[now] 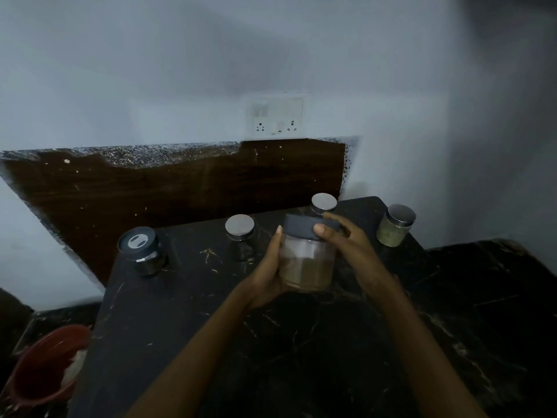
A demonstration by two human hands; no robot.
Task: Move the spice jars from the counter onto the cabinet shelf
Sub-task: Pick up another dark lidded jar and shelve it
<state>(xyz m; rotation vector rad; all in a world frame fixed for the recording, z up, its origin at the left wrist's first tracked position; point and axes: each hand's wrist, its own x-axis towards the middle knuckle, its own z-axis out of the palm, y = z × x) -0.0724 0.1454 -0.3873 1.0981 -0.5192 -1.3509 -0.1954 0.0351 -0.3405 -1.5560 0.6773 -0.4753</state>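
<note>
- Spice jar [307, 263], clear with a dark grey lid and brown powder in its lower half, sat between both hands over the black marble counter [301, 363]. Whether its base touched the stone could not be told.
- Left hand [268, 276] cupped the jar's left side, thumb pointing up along the wall, the other fingers wrapped behind it and out of sight.
- Right hand [346, 245] gripped the lid from the right side — thumb on the near rim, fingers curled over the far edge.
- Just beyond the right hand's fingers stood a steel-lidded jar [324, 203], its body mostly hidden behind the held lid.
- To the right of the right hand, apart from it, a green-filled jar [394, 227] with a steel lid stood on the counter.
- Near the left hand, on its left, stood a steel-capped jar [240, 235] with dark contents; further left, well apart, a grey-topped jar [140, 251] with a silver inset in its lid.
- Well below and left of the left forearm, off the counter's edge, sat a red bucket [45, 369].
- Far beyond both hands, a brown wood-grain panel [180, 188] ran along the wall — above it, a white socket board [277, 117].
</note>
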